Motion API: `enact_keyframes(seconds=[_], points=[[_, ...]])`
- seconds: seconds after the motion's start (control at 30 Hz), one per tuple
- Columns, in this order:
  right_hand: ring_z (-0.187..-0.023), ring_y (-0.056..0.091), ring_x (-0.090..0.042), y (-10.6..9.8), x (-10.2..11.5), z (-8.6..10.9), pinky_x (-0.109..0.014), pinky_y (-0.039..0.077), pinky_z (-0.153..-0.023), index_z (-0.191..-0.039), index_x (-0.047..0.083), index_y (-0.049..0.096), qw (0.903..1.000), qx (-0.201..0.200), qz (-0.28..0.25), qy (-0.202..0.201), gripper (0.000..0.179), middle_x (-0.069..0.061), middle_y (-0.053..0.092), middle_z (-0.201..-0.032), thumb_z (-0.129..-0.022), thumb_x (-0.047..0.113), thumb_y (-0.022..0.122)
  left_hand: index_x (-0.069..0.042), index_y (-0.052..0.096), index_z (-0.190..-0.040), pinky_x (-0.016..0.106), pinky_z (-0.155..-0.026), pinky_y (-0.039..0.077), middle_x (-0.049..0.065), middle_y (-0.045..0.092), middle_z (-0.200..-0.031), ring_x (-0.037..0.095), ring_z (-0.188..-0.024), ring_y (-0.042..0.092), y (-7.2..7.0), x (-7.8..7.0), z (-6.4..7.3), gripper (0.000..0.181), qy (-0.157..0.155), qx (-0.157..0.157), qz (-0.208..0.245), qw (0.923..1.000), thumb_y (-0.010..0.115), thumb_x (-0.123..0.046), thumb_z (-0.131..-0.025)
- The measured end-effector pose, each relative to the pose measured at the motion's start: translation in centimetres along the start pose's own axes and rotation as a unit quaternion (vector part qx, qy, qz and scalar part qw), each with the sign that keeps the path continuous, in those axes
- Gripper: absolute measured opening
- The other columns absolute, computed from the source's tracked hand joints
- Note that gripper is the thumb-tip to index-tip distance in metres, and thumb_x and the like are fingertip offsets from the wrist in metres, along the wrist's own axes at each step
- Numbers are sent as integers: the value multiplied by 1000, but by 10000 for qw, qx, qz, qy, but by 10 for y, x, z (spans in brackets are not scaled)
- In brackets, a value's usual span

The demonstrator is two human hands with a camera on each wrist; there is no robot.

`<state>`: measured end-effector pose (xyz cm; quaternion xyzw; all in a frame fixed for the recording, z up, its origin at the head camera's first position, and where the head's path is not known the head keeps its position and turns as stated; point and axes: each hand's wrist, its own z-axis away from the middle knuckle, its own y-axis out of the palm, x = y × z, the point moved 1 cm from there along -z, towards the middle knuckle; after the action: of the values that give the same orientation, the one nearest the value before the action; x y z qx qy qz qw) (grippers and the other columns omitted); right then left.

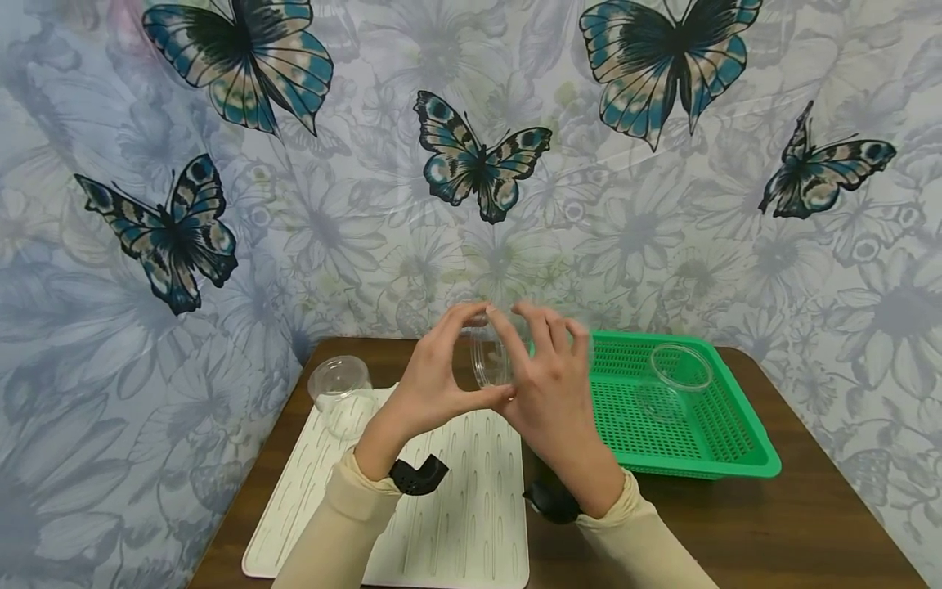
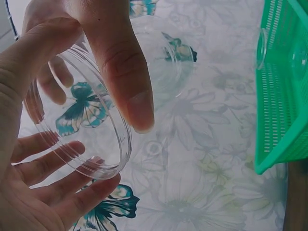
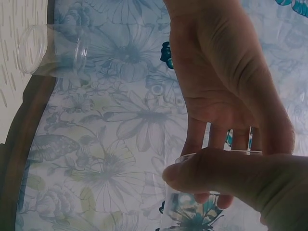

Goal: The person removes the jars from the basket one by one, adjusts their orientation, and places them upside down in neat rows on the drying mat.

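Butterfly-patterned cloth (image 1: 633, 270) backs the brown table (image 1: 809, 540), and up before it the left hand (image 1: 434, 376) grips a clear cup (image 1: 489, 364) tipped sideways; the right hand (image 1: 548, 393) clasps it too, fingers partly hiding it, sleeves (image 1: 338, 515) cut off below.

Left fingers (image 3: 194, 134), right fingers (image 3: 216, 168) hold clear container (image 3: 195, 214); clear cup (image 3: 60, 50) well apart.

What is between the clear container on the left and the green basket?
In the head view, the left hand and right hand, holding another clear container, with some white mat and brown table below.
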<state>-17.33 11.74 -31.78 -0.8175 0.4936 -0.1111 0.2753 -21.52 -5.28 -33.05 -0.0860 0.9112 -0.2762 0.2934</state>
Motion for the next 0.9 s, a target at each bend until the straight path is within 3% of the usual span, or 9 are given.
enact_keyframes(seconds=[0.33, 0.6, 0.77, 0.83, 0.9], points=[[-121, 44, -36, -2, 3, 2, -56, 33, -96, -149, 15, 47, 9997, 254, -16, -9, 103, -15, 49, -136, -61, 35, 96, -21, 37, -151, 46, -98, 48, -4, 47, -143, 19, -128, 51, -2, 1, 2, 94, 143, -103, -47, 9998, 87, -44, -75], [-131, 41, -34, -11, -2, 4, -55, 31, -103, -151, 15, 45, 9974, 538, -399, -250, 103, -14, 46, -142, -62, 30, 95, -21, 38, -151, 43, -99, 48, -4, 46, -145, 20, -130, 49, -9, 5, 9, 94, 45, -95, 19, 9999, 87, -43, -75], [-142, 31, -35, -27, -12, 7, -56, 24, -112, -151, 12, 43, 9921, 569, -1081, -277, 105, -15, 40, -151, -63, 35, 94, -23, 37, -152, 44, -98, 48, -4, 45, -148, 18, -129, 49, -18, 7, 15, 92, -4, -102, 156, 9998, 87, -40, -76], [-143, 29, -35, -34, -19, 8, -58, 24, -112, -151, 10, 42, 9864, 467, -1567, -161, 109, -15, 39, -153, -60, 37, 95, -23, 38, -152, 42, -97, 50, -5, 44, -148, 17, -130, 49, -23, 9, 17, 91, -32, -83, 389, 9992, 87, -37, -76], [-143, 29, -33, -40, -27, 9, -58, 28, -110, -153, 10, 40, 9781, 468, -2025, 38, 114, -13, 36, -155, -58, 40, 96, -16, 40, -151, 41, -97, 51, 0, 45, -149, 21, -129, 49, -29, 0, 18, 89, -53, -35, 775, 9970, 88, -26, -76]])
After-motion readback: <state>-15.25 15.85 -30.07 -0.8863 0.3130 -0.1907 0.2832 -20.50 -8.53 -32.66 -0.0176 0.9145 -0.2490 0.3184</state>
